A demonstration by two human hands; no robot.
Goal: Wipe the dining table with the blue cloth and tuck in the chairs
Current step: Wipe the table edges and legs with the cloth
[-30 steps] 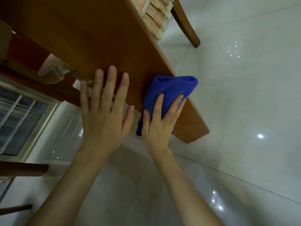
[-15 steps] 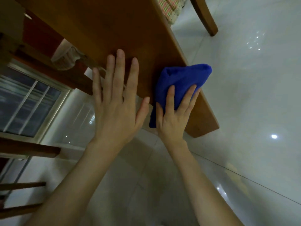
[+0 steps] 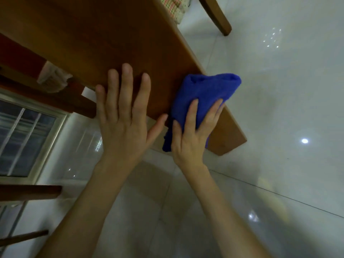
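near the corner of the wooden counter (image 3: pixel 115 43), the blue cloth (image 3: pixel 202 94) lies bunched on the top, its far fold reaching past the counter's long edge and its near end hanging a little over the short edge. the right hand (image 3: pixel 191 135) lies flat on the cloth, fingers (image 3: pixel 191 112) spread and pressing down on it; this grip is not clamped round the cloth, only laid over it with the palm at the counter's edge. the left hand (image 3: pixel 122 118) rests just beside it, palm down on the bare wood, its grip wide apart, four fingers stretched out over the top and the thumb reaching towards the cloth, close to it; i cannot tell whether they touch. both forearms come up from the bottom of the view.

beyond the counter's long edge, at the top, a chair (image 3: pixel 214 13) shows one wooden leg and a checked cushion (image 3: pixel 173 6) just beside the counter. on the left, part of another wooden chair (image 3: pixel 46 97) with a pale cushion sits close under the counter's other side. a window (image 3: pixel 24 138) with bars lies at the left, and the glossy white tiled floor (image 3: pixel 279 90) reflects small points of light.
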